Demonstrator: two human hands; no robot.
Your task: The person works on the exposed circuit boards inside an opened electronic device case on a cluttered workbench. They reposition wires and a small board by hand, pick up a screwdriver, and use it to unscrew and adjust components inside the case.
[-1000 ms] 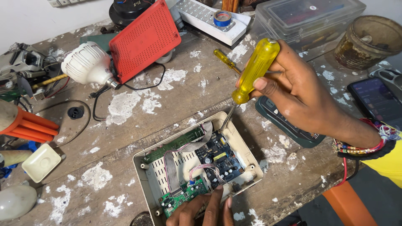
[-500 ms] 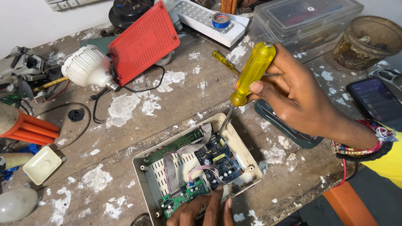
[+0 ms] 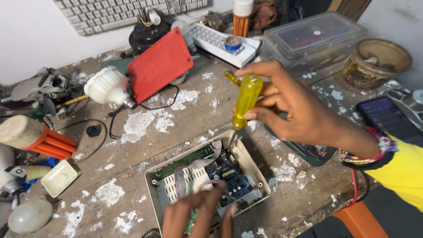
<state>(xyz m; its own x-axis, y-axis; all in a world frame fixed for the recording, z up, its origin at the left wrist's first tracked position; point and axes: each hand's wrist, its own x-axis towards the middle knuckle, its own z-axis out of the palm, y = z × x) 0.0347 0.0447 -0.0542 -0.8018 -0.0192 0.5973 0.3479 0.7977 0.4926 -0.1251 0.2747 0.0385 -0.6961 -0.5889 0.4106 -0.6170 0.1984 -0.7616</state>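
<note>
Two hands work: your right hand (image 3: pixel 299 110) grasps the yellow screwdriver (image 3: pixel 246 102), your left hand (image 3: pixel 198 216) presses with loose fingers on the open casing (image 3: pixel 163 194) at the workbench's (image 3: pixel 145 145) near edge.

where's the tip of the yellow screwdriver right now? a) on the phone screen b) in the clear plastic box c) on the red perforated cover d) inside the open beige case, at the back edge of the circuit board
d: the right hand holds the yellow-handled screwdriver nearly upright, its shaft running down into the open beige case by the blue circuit board.
</note>
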